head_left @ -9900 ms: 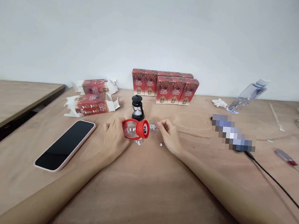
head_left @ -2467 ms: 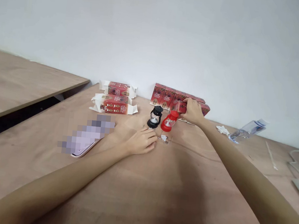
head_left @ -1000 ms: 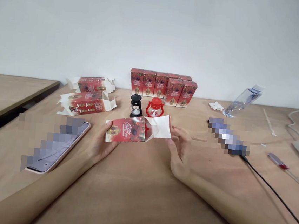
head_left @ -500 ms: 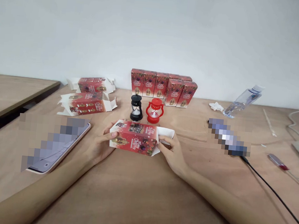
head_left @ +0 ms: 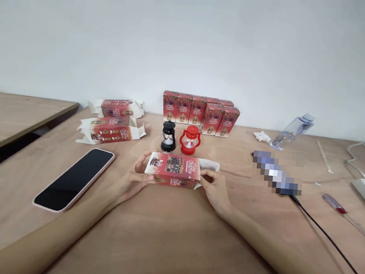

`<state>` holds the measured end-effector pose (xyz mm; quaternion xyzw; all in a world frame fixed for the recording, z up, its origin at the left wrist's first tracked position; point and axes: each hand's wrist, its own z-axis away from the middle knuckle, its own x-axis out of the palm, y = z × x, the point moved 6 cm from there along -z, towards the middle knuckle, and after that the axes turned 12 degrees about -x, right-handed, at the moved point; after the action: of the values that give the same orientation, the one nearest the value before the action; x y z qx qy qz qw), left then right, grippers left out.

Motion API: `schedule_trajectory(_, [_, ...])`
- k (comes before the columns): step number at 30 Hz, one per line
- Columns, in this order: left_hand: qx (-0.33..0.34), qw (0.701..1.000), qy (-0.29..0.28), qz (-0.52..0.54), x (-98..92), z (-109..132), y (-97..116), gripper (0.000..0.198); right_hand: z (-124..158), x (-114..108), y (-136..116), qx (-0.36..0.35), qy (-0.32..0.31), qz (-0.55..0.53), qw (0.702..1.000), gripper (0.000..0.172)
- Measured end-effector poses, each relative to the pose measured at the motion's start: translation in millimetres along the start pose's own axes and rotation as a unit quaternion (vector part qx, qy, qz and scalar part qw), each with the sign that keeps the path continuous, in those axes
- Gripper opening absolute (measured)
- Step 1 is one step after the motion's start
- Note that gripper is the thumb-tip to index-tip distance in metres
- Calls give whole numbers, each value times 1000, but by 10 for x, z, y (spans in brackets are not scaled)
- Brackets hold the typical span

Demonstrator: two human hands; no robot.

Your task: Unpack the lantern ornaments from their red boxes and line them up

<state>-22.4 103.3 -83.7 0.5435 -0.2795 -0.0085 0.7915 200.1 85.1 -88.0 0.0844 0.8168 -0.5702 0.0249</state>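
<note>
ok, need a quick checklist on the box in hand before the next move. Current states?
1. Left hand gripping one end of the held box: ok.
2. Right hand at the opposite end: ok, fingers at the opening; exact grip partly hidden.
3. White flap open: ok, sticking out past that end.
4. Box contents: cannot tell, the inside is hidden.
5. Black lantern and red lantern upright: ok, both standing beyond the box.
6. Room by left forearm: arguably not ok, phone lies right alongside.
</note>
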Motion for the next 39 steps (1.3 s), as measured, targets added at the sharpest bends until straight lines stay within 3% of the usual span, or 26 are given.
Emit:
schedule_trajectory(5, [7,998,11,59,23,-8,17,60,-202,-407,-235,-77,75,70,992,26])
schedule_trajectory(9, [11,994,10,104,31,-15,15,54,-362,-721,-538,-123,58,172,976,29])
schedule_trajectory(14, [19,986,47,158,-5,-15,32,41,-550,-1120,-907,-145,85,225,960,33])
schedule_trajectory(17, [8,979,70,189,-33,-27,41,27,-634,-1319,-1153,-174,95,281,939,28])
schedule_trajectory(19, [-15,976,75,206,-51,-42,34,29,-669,-1400,-1285,-199,96,323,920,25])
schedule_trajectory(23, [-67,968,60,234,-70,-63,4,43,-700,-1292,-1350,-292,39,434,852,19])
schedule_trajectory(26, [-73,966,52,242,-85,-66,-8,45,-717,-1075,-1167,-343,-23,510,789,19])
schedule_trajectory(28, [-74,967,45,241,-91,-71,-23,47,-758,-982,-1007,-343,-34,539,768,20])
schedule_trajectory(33, [-89,972,4,216,-59,-84,-54,54,-924,-971,-757,-311,0,515,799,20])
schedule_trajectory(39, [-31,978,-41,203,28,-42,16,34,-930,-917,-806,-295,18,497,816,20])
